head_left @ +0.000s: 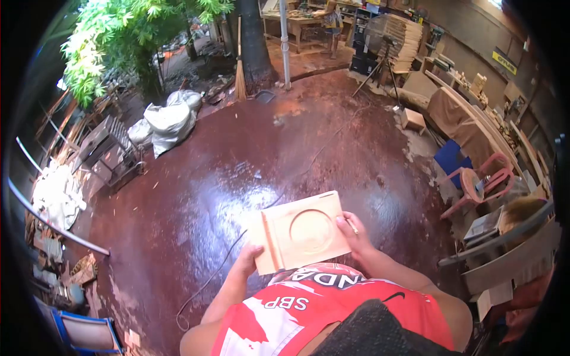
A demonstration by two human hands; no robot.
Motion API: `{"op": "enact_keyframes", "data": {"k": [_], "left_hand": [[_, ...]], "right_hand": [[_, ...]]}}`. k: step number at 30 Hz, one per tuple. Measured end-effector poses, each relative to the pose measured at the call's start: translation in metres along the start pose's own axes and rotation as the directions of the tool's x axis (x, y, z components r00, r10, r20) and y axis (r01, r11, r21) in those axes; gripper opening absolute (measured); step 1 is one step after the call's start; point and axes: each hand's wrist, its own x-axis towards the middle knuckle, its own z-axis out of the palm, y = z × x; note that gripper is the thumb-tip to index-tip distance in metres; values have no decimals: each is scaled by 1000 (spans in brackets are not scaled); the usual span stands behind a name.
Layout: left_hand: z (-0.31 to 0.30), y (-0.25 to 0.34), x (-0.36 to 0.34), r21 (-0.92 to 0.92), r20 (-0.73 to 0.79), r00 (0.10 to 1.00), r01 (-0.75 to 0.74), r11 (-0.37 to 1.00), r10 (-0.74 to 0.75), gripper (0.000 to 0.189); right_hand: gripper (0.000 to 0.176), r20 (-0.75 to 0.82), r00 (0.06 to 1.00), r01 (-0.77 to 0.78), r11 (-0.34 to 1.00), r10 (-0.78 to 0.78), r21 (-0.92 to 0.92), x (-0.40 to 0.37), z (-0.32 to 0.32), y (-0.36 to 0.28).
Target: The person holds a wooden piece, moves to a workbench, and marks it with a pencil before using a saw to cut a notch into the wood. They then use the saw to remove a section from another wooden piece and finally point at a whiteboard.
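A pale wooden board [287, 242] lies between my hands in front of my chest, tilted toward me. Its face has a round recess [312, 230] and a straight groove [270, 242] near the left side. My left hand [248, 259] is closed on the board's lower left edge, thumb on top. At the right edge, my right hand [355, 232] grips the board. A thin stick like a pencil [352, 225] shows between the fingers of that hand. The fingers under the board are hidden.
A cable [217, 270] runs over the reddish floor [196, 172]. White sacks [169, 121], a broom [240, 83] and a tree trunk [254, 41] are ahead. On the right are a pink chair [475, 185] and a tripod [387, 62]. A person [332, 24] stands at a far workbench [300, 26].
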Motion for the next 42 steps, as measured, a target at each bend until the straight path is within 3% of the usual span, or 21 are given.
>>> {"op": "enact_keyframes", "data": {"k": [2,6,9,14,16,18,20,25,28,30,32,34,35,38,39,42], "left_hand": [[30,44,78,47,129,991,36,998,-42,88],[76,102,232,202,305,952,-30,979,-33,72],[93,119,345,257,396,915,-32,966,-75,66],[111,143,508,231,343,932,39,972,-119,63],[120,165,563,179,200,974,67,982,-103,72],[110,191,618,208,103,993,36,977,-59,71],[109,221,657,211,27,999,-34,977,29,74],[104,278,783,111,-2,985,-174,978,175,84],[91,305,882,86,13,991,-137,987,136,81],[59,309,968,101,34,996,-80,992,77,75],[66,336,1059,94,125,990,-75,993,63,81],[95,381,1129,93,227,974,-20,995,-2,75],[102,395,1172,95,341,940,-13,995,-20,76],[140,445,1282,205,489,871,-66,977,-44,75],[153,457,1318,226,500,865,-92,970,-35,76],[171,478,1424,260,529,848,-125,957,-33,76]], "right_hand": [[49,-134,990,-38,999,37,-4,50,-26,-24],[46,-272,962,-19,997,38,72,134,-69,-80],[39,-400,916,92,983,-20,161,213,-106,-86],[38,-390,920,27,987,38,160,390,-169,-84],[37,-382,924,21,991,30,130,481,-189,-94],[37,-254,964,-41,984,84,171,562,-193,-105],[36,-190,977,-79,991,98,106,624,-180,-153],[36,-69,996,52,998,-50,23,797,-178,-180],[28,-49,998,41,997,-44,-58,896,-179,-185],[32,-103,994,39,994,-28,103,966,-189,-185],[33,-146,989,46,993,-30,109,1036,-213,-192],[33,-226,974,37,991,-7,127,1088,-238,-213],[38,-253,965,105,986,-71,127,1106,-247,-231],[46,-318,926,249,962,-203,112,1166,-274,-265],[49,-348,893,330,941,-285,77,1194,-286,-272],[51,-391,857,382,923,-337,41,1285,-326,-277]]}}
